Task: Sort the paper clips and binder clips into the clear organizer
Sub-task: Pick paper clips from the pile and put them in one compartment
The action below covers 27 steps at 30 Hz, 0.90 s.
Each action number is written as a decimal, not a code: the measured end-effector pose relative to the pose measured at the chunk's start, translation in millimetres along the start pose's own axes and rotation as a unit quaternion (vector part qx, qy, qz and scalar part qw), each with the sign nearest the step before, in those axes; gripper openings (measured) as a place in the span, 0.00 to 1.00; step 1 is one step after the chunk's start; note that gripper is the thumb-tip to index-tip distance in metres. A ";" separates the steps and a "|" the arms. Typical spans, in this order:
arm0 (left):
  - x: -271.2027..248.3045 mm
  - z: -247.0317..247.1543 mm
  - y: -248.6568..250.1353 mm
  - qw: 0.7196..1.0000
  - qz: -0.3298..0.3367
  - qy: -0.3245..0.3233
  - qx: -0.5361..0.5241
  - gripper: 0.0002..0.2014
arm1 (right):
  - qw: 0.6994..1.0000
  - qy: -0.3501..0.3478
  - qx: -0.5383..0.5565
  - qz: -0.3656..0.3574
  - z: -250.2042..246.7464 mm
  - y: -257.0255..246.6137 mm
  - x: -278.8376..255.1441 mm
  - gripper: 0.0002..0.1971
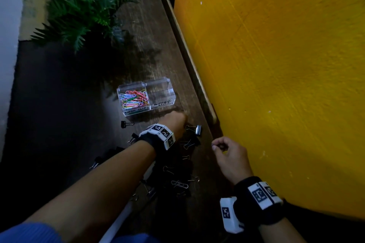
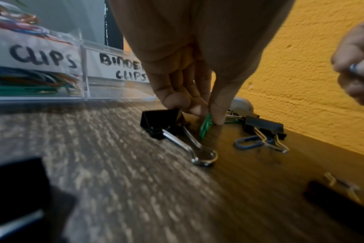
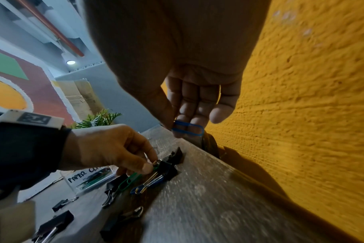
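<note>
Between the left hand's [image 2: 189, 92] thumb and fingertips [image 2: 217, 118], a green paper clip [image 2: 205, 129] is pinched, its lower end on the bench [image 2: 119, 164] beside a black binder clip [image 2: 162, 123]. The right hand [image 3: 193, 105], raised near the yellow wall [image 1: 276, 85], pinches a blue paper clip [image 3: 188, 129] between thumb and forefinger, so both grips are clamped on paper clips. A second blue paper clip [image 2: 248, 143] lies tangled in the handles of another binder clip [image 2: 264, 128] close to the wall.

Just beyond the left hand stands the clear organizer [image 1: 146, 97], two compartments side by side. Its left compartment [image 1: 133, 97], labelled for paper clips, holds a thick mass of coloured ones. Its right compartment [image 1: 161, 92], labelled "binder clips", appears empty.

By my reading the paper-clip half is nearly finished: only the two held clips, the tangled blue one and what looks like a plain silver one [image 1: 180, 184] in the near pile remain out. The binder-clip half has not begun, since many black binder clips [image 1: 177, 167] lie scattered across the bench around the left forearm, with one stray [image 1: 126, 124] beside the organizer's front corner.
</note>
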<state>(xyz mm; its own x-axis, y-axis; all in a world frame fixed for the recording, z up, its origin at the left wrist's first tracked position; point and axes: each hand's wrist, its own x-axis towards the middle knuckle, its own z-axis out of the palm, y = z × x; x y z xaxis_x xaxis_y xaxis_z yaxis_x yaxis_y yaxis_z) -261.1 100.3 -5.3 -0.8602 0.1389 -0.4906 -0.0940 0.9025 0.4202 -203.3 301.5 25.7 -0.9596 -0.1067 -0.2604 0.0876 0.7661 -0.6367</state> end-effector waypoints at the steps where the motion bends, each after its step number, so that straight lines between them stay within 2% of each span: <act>1: 0.1 0.4 0.3 1.000 0.006 -0.002 0.002 0.12 | 1.000 -0.002 0.000 0.000 0.9 0.5 0.5 0.08; 11: -6.7 -4.0 0.4 0.998 0.017 -0.051 0.029 0.08 | 0.999 -0.036 -0.026 -0.029 10.9 -8.3 7.5 0.07; 14: -16.9 -9.7 -7.0 0.998 -0.002 -0.051 0.041 0.08 | 0.998 -0.049 -0.024 -0.041 15.2 -17.1 11.1 0.06; 17: -32.7 -22.2 -26.6 0.999 -0.030 -0.011 0.019 0.07 | 0.995 -0.072 -0.013 -0.061 21.1 -30.8 20.5 0.04; 22: -53.5 -67.7 -76.1 0.987 -0.101 0.118 -0.031 0.07 | 0.983 -0.100 -0.019 -0.153 34.5 -84.2 52.9 0.04; 27: -51.5 -101.3 -108.5 0.969 -0.140 0.180 -0.097 0.04 | 0.974 -0.117 -0.026 -0.191 55.4 -152.0 96.0 0.02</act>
<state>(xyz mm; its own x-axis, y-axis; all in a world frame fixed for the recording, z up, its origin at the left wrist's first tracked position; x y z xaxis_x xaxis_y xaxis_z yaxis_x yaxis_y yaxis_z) -257.4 -46.1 51.7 -0.9030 -0.2834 -0.3230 -0.4117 0.7858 0.4616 -293.9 139.7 57.2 -0.8323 -0.5264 -0.1740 -0.2825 0.6728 -0.6838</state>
